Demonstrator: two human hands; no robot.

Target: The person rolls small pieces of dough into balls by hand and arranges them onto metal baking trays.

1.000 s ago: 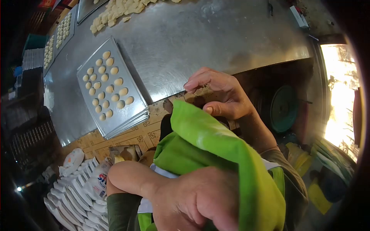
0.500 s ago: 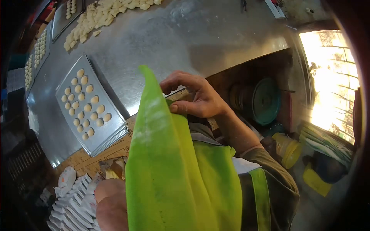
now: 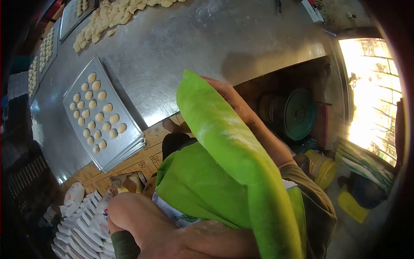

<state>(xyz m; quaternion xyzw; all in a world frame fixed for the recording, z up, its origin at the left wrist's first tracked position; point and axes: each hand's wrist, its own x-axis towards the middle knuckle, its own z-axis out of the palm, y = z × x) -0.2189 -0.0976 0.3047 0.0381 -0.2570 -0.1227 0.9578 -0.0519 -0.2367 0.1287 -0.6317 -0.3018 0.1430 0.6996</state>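
Observation:
A bright green cloth (image 3: 241,146), apparently an apron, hangs in front of my body with white floury smudges on its upper fold. My right hand (image 3: 226,93) grips the cloth near its top edge, its fingers mostly hidden behind the fabric. My left arm (image 3: 207,237), dusted with flour, bends across my lower body and passes under the cloth. The left hand's fingers are covered, so their pose cannot be seen. Part of a white shirt (image 3: 172,211) shows beneath the green fabric.
A metal table (image 3: 172,56) carries stacked trays (image 3: 114,144) with round dough balls (image 3: 99,117) on top. Dough pieces (image 3: 112,17) lie at the back. White packets (image 3: 82,233) sit lower left. A teal-lidded drum (image 3: 299,114) and yellow container (image 3: 324,172) stand right.
The cloth's upper end has swung right and folded over, now covering the right hand's fingers. My left arm has moved further into view, reaching across beneath the cloth.

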